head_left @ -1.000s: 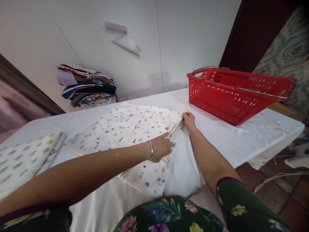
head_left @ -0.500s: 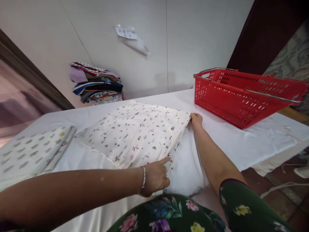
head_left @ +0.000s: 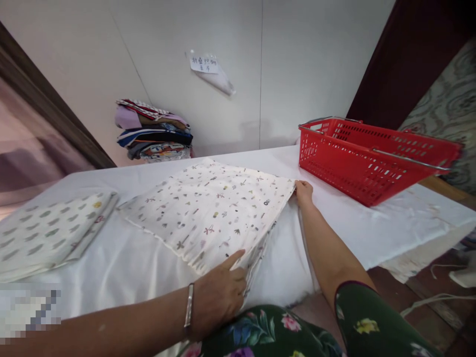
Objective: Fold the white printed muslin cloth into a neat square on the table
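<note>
Head: pinching printed cloth (head_left: 215,213) with right hand (head_left: 304,191); touching with left hand (head_left: 219,297), unclear if pinching; laid flat, seemingly unsquared yet.

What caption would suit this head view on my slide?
Left hand and right hand along one edge of a patterned cloth, red basket nearby.

The left edge crops the folded cloth (head_left: 55,225). A pixelated patch (head_left: 28,310) obscures the area at lower left. The left hand (head_left: 219,295) covers part of the printed cloth (head_left: 215,213) at its near end. The support under the clothing stack (head_left: 156,131) cannot be seen. The near wall of the red basket (head_left: 342,171) conceals its floor. The right edge truncates a white object (head_left: 463,277).
</note>
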A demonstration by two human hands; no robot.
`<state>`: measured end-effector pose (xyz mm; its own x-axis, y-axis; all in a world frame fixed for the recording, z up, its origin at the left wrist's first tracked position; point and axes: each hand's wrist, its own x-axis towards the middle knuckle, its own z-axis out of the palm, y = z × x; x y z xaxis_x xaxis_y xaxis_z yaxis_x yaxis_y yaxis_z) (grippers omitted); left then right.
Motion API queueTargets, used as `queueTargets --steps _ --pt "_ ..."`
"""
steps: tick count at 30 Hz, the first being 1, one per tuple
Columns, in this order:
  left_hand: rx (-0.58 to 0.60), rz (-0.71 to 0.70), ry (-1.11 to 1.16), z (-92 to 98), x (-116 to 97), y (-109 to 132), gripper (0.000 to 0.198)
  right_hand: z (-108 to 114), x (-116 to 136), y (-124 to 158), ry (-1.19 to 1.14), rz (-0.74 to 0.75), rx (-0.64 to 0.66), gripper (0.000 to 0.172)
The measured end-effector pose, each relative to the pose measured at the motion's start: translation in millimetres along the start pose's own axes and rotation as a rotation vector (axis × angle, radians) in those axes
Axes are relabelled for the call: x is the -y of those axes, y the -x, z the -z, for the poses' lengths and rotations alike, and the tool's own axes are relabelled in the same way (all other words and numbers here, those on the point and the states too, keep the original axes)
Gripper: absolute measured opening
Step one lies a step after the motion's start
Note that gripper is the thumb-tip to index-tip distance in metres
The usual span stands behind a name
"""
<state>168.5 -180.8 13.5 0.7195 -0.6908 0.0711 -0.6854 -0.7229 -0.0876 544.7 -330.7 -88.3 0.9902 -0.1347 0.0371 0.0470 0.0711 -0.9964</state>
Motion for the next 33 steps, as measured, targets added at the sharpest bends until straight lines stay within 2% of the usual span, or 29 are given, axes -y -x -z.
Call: queueTargets --steps 2,4,7,13,14,16,20,23,28,33 --pt "-0.004 0.096 0.012 2.4 0.9 1.2 0.012 1.2 0.2 -0.8 0.015 0.013 -0.029 0.020" --pt "0.015 0.216 -0.035 1.7 2.6 1.5 0.014 2.0 0.3 -1.1 0.031 0.031 -0.046 0.019" --pt "0.043 0.288 -0.125 -6.2 4.4 -0.2 0.003 2.8 -0.2 -1.5 0.056 0.054 -0.054 0.019" --pt "0.045 0.465 -0.274 -17.8 2.9 -5.7 0.029 3.2 -4.8 -4.4 0.079 0.058 -0.056 0.022" --pt "0.034 0.485 -0.267 -17.7 2.1 -6.7 0.028 3.1 -5.3 -4.7 0.080 0.057 -0.054 0.022" --pt "-0.017 0.444 -0.210 -15.3 -0.9 -9.4 0.012 3.2 -5.6 -4.9 0.081 0.053 -0.054 0.022" --pt "-0.182 0.176 -0.043 -4.7 -10.9 -15.8 0.022 5.2 -4.4 -4.7 0.091 0.027 -0.064 0.021" --pt "-0.216 0.133 0.004 -3.6 -15.4 -18.0 0.018 7.1 -3.7 -4.7 0.100 0.009 -0.086 0.021" --pt "-0.124 0.086 0.053 -13.0 -15.0 -22.4 0.010 9.1 -2.4 -5.4 0.128 0.008 -0.131 0.023" --pt "-0.012 -0.055 0.148 -12.4 -19.1 -34.7 0.018 12.8 4.2 0.8 0.197 0.000 -0.131 0.022"
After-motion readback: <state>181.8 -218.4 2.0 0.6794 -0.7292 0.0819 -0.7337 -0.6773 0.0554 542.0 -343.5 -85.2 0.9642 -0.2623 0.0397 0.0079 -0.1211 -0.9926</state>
